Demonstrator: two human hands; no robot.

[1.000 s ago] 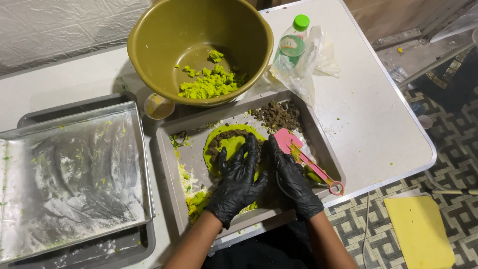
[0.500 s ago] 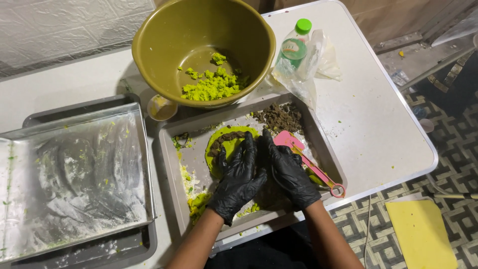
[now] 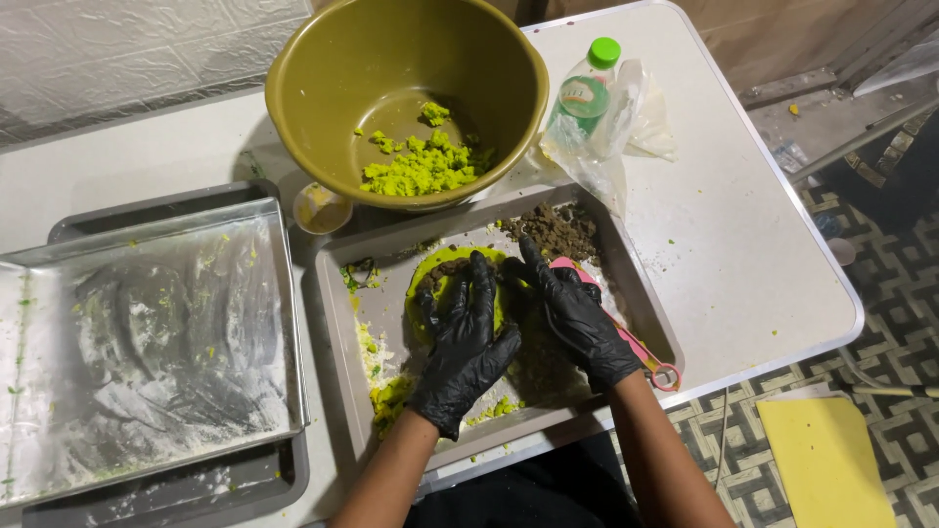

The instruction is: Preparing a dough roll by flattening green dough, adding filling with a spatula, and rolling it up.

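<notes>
— Left hand [image 3: 467,337], what is it doing?
— It lies flat with fingers spread on the green dough [image 3: 440,277] in the grey tray [image 3: 337,323]; the right hand [image 3: 579,315] cups the dough's right side. Both grasp nothing. 1 pink spatula [image 3: 626,337] lies right of them

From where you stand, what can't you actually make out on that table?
Head view only:
- Green dough: mostly hidden under the left hand and right hand.
- Pink tool: its top end covered by the right hand.
- Bottle: base behind the plastic bag.
- Floured tray: left end cut off.
</notes>
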